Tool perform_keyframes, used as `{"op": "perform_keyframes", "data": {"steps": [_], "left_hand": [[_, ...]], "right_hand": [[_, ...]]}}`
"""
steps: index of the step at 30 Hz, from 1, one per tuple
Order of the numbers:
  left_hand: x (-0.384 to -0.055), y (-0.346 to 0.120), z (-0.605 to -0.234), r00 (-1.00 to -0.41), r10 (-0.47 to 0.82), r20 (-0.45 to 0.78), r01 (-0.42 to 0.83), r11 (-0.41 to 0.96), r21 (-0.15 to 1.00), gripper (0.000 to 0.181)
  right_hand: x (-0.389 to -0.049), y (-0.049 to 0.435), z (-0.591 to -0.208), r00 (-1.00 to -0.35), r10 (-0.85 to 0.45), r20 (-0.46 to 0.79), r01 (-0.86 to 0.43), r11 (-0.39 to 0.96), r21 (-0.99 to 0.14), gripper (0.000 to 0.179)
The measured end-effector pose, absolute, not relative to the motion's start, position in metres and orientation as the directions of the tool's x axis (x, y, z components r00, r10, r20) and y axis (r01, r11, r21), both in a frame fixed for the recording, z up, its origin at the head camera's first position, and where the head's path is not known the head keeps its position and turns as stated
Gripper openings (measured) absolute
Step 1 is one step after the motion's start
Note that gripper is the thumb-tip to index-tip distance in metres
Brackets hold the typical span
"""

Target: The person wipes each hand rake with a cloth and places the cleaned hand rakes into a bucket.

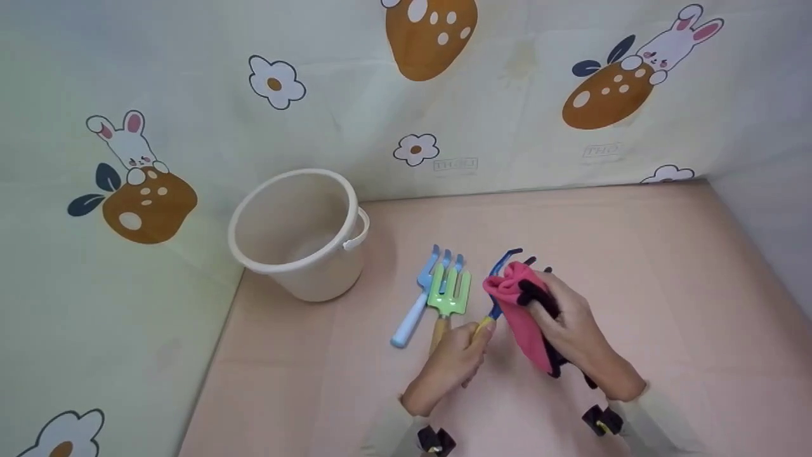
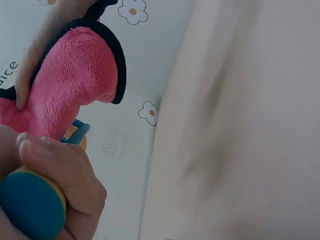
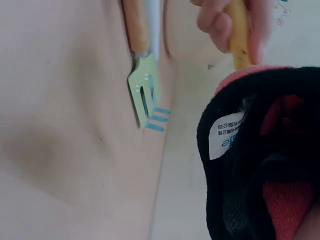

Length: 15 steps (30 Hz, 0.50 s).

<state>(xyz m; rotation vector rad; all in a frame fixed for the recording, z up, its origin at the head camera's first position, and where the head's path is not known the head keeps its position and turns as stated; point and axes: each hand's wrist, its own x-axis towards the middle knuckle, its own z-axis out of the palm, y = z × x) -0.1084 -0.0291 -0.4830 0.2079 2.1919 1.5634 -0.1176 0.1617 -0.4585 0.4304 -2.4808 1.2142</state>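
Note:
My left hand (image 1: pixel 455 357) grips the yellow handle (image 3: pixel 241 35) of a blue hand rake (image 1: pixel 504 261), whose handle has a blue end cap (image 2: pixel 33 204). A pink cloth (image 1: pixel 525 330) with black edging is bunched in my right hand (image 1: pixel 574 324). The cloth lies against the rake near its head and covers part of it. In the right wrist view a white label (image 3: pixel 225 134) shows on the cloth's black side. Just left of my left hand, a green garden fork (image 1: pixel 449 293) with a wooden handle overlaps a light blue hand rake (image 1: pixel 413 311) on the table.
A cream bucket (image 1: pixel 320 279) with a side handle stands at the back left of the pink-beige table (image 1: pixel 685 298). Behind and to the left hangs a pale backdrop (image 1: pixel 342 120) printed with rabbits and flowers. A dark band (image 1: pixel 436 439) sits on each wrist.

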Motion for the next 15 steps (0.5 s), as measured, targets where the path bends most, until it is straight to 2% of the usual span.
{"op": "perform_keyframes", "data": {"steps": [6,9,15], "left_hand": [[-0.107,-0.028,-0.481,-0.904,0.385,-0.183,-0.027,0.376,0.926,0.044],[-0.106,-0.028,-0.483,-0.907,0.388,-0.167,0.005,0.406,0.914,0.045],[-0.102,-0.029,-0.486,-0.911,0.378,-0.167,0.044,0.491,0.87,0.044]], "right_hand": [[-0.117,0.154,-0.463,-0.871,-0.215,0.441,-0.428,0.772,-0.47,0.047],[-0.12,0.152,-0.466,-0.85,-0.243,0.467,-0.437,0.82,-0.368,0.051],[-0.123,0.152,-0.471,-0.839,-0.249,0.484,-0.431,0.848,-0.309,0.05]]}}
